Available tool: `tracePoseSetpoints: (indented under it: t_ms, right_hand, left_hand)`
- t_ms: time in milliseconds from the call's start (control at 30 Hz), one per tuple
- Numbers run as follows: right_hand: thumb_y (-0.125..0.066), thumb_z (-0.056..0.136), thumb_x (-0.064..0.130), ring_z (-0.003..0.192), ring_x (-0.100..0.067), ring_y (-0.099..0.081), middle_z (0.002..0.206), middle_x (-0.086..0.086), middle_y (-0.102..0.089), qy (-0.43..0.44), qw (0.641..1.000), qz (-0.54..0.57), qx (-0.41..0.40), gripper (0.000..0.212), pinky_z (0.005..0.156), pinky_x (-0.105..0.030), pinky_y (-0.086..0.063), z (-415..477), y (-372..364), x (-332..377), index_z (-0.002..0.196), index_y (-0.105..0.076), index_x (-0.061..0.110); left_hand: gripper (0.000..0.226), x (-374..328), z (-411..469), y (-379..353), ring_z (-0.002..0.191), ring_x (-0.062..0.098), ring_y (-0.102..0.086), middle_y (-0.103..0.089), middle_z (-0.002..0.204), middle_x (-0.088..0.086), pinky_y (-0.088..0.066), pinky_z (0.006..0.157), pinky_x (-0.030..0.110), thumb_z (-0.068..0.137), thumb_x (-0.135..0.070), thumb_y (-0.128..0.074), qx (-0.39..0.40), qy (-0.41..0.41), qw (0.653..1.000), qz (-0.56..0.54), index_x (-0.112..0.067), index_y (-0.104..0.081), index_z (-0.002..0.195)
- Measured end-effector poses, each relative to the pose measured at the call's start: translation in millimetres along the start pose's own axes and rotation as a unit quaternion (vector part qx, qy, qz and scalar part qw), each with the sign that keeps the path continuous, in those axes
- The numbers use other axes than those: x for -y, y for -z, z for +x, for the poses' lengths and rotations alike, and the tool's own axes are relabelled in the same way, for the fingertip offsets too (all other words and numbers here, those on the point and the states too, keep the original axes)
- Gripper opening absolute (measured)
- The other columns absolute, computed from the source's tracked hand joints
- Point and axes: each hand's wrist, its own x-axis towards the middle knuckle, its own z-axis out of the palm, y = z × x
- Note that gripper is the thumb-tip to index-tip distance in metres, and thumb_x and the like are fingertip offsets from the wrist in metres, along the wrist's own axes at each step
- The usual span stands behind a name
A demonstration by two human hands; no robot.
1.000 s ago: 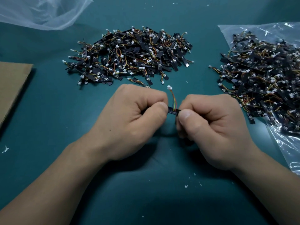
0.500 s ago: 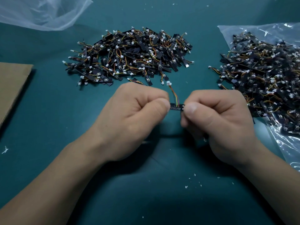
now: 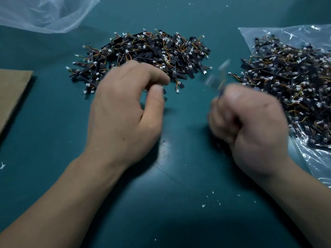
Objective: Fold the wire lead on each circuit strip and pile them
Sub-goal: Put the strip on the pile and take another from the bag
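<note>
A pile of black circuit strips (image 3: 143,56) with orange-yellow wire leads and white plugs lies at the middle back of the green mat. A second heap of strips (image 3: 290,83) rests on a clear plastic bag (image 3: 315,158) at the right. My left hand (image 3: 125,111) hovers at the near edge of the middle pile, thumb and fingers apart, nothing clearly in it. My right hand (image 3: 250,122) is a blurred fist beside the right heap. A motion-blurred strip (image 3: 217,76) sticks up from its thumb and fingers.
A brown cardboard sheet (image 3: 12,90) lies at the left edge. A crumpled clear bag (image 3: 44,13) sits at the back left. Small white crumbs dot the green mat (image 3: 179,194) in front of my arms.
The hands, which pinched one strip together, have parted. My left hand let go and moved up-left to the middle pile. My right hand swung right with the strip.
</note>
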Motion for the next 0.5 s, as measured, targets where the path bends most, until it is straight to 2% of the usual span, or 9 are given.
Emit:
tracePoseSetpoints:
  t_ms: [67, 133, 200, 300, 433, 500]
  right_hand:
    - [-0.048, 0.106, 0.020, 0.046, -0.010, -0.030, 0.058, 0.006, -0.043, -0.009, 0.994, 0.049, -0.095, 0.022, 0.043, -0.020, -0.027, 5.2, 1.6, -0.9, 0.092, -0.064, 0.020]
    - [-0.046, 0.105, 0.013, 0.046, -0.009, -0.033, 0.059, 0.005, -0.044, -0.021, 0.993, 0.031, -0.109, 0.014, 0.042, -0.018, -0.030, 8.0, 0.0, -3.4, 0.106, -0.059, 0.016]
    - [-0.048, 0.103, 0.006, 0.045, -0.010, -0.034, 0.058, 0.003, -0.043, -0.012, 0.996, -0.008, -0.087, 0.015, 0.042, -0.018, -0.031, 5.5, -3.1, -5.8, 0.104, -0.059, 0.016]
    - [-0.052, 0.100, 0.005, 0.045, -0.009, -0.037, 0.054, 0.000, -0.044, 0.003, 0.996, -0.077, -0.050, 0.018, 0.046, -0.019, -0.033, 0.7, -6.1, -6.2, 0.096, -0.064, 0.019]
    - [-0.058, 0.098, 0.010, 0.045, -0.005, -0.044, 0.054, -0.008, -0.050, 0.001, 0.990, -0.143, -0.020, 0.017, 0.051, -0.016, -0.036, -2.4, -5.3, -4.6, 0.093, -0.067, 0.023]
    - [-0.059, 0.097, 0.010, 0.044, -0.004, -0.045, 0.057, -0.010, -0.053, 0.000, 0.989, -0.150, -0.013, 0.016, 0.050, -0.016, -0.037, -3.6, -6.3, -4.6, 0.093, -0.068, 0.023]
  left_hand:
    - [0.035, 6.4, 1.5, -2.9, 0.102, 0.024, -0.057, -0.066, 0.110, -0.006, -0.044, 0.096, 0.042, 0.090, -0.018, -0.053, 0.043, 0.042, 0.995, 0.078, -0.020, -0.069, 0.121]
    - [0.040, 9.1, 0.7, -5.9, 0.106, 0.028, -0.054, -0.065, 0.116, -0.007, -0.043, 0.099, 0.045, 0.089, -0.022, -0.056, 0.093, 0.070, 0.985, 0.124, -0.027, -0.066, 0.127]
    - [0.032, 9.9, 0.1, -7.2, 0.103, 0.029, -0.053, -0.065, 0.111, -0.008, -0.045, 0.096, 0.046, 0.091, -0.025, -0.060, 0.105, 0.076, 0.982, 0.139, -0.030, -0.070, 0.121]
    - [0.020, 12.2, 0.1, -7.2, 0.099, 0.027, -0.051, -0.060, 0.100, -0.008, -0.046, 0.093, 0.046, 0.092, -0.028, -0.063, 0.083, 0.087, 0.984, 0.132, -0.033, -0.075, 0.107]
    - [0.010, 10.7, -1.0, -7.2, 0.107, 0.025, -0.047, -0.059, 0.109, -0.013, -0.042, 0.097, 0.047, 0.091, -0.028, -0.067, 0.078, 0.089, 0.985, 0.126, -0.035, -0.074, 0.094]
    - [0.008, 9.7, 0.0, -6.9, 0.105, 0.025, -0.049, -0.063, 0.110, -0.017, -0.042, 0.095, 0.048, 0.091, -0.029, -0.066, 0.089, 0.078, 0.984, 0.133, -0.035, -0.071, 0.092]
